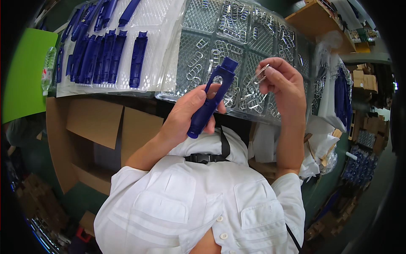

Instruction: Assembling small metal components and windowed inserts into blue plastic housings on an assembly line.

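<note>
Blue handle (209, 106) held over the front edge of the clip tray (186, 46); hands apart.
Left hand (182, 112) clasps the handle's lower half; right hand (284, 79) pinches a metal clip (263, 71). Handle judged light, stiff, smooth; best held by its solid body, clear of the cut-out. Clip likely rigid, slippery; grip its side.

Blue casing (210, 104) in left grip (186, 106)

"Your blue casing (206, 111) looks like smooth plastic, softly glossy."

"And your wire loop (262, 72) is bright, shiny metal."

"The tray (190, 42) before you looks like glossy clear plastic, rough with raised diamonds."

"Your shirt (211, 186) is matt cloth; your box (95, 122), matt cardboard."
</note>
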Demonstrator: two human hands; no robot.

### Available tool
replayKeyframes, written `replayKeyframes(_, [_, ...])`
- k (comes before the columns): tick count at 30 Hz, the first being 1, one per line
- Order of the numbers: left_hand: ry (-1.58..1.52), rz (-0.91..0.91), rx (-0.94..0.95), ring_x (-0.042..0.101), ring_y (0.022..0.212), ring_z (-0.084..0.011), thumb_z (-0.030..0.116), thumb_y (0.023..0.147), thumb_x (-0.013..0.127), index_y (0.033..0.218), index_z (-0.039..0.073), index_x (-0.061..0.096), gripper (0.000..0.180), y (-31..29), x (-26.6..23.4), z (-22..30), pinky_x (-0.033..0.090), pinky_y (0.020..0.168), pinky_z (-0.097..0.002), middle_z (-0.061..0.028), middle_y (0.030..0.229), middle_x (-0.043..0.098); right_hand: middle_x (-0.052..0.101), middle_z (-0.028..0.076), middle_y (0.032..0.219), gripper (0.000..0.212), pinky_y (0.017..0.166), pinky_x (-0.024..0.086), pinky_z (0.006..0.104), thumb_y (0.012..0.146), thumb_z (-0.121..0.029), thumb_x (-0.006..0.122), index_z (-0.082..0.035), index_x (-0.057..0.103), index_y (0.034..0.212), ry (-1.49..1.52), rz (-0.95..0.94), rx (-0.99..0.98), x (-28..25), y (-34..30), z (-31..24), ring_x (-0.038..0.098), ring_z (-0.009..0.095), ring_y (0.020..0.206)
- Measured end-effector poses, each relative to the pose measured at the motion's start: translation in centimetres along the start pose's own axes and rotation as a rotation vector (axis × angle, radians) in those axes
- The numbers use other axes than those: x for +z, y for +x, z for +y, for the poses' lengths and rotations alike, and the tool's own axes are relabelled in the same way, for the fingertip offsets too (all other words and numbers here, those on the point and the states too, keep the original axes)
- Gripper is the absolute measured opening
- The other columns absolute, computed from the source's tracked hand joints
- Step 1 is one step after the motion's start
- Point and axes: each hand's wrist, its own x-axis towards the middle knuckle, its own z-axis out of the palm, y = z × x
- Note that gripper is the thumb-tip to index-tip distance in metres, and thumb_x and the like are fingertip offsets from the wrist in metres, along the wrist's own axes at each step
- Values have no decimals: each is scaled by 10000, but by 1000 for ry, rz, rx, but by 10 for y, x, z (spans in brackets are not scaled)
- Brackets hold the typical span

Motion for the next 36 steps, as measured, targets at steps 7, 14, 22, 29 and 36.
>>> replayKeyframes(7, [-129, -4, -51, 648, 678, -141, 393, 1111, 374, 1502, 6, 439, 554, 3, 12, -13, 527, 604, -256, -145, 1027, 654, 699, 71, 943, 229, 742, 493, 234, 868, 120, 692, 49, 747, 1079, -216, -3, -312, 21, -49, -7, 648, 132, 850])
replayKeyframes(14, [-5, -39, -45, 652, 692, -136, 276, 997, 419, 1479, -21, 447, 567, -7, 15, -17, 528, 619, -251, -152, 1020, 672, 704, 98, 949, 195, 756, 534, 270, 829, 64, 766, 9, 745, 1014, -591, 101, -512, 45, -62, 0, 670, 153, 822])
replayKeyframes(22, [185, 54, -22, 619, 673, -111, 29, 916, 442, 1439, -39, 469, 528, -14, 22, -18, 499, 613, -238, -114, 1003, 668, 631, 152, 1356, 154, 949, 491, 403, 780, -26, 813, -45, 767, 926, -1025, 129, -700, 54, -58, 9, 617, 306, 1238])
replayKeyframes(29, [298, 15, -5, 625, 703, -124, 18, 939, 443, 1432, -30, 479, 497, -15, 20, -18, 518, 641, -261, -115, 993, 667, 640, 163, 1346, 109, 934, 507, 389, 796, -17, 796, -21, 750, 894, -1061, 134, -694, 61, -56, 18, 632, 320, 1217])
replayKeyframes(36, [384, 60, 5, 593, 660, -95, 5, 944, 442, 1376, -13, 533, 442, -15, 20, -17, 484, 593, -241, -81, 949, 658, 665, 160, 1241, 116, 790, 573, 402, 770, -20, 789, -8, 690, 828, -1046, 123, -755, 59, -49, 28, 665, 338, 1058])
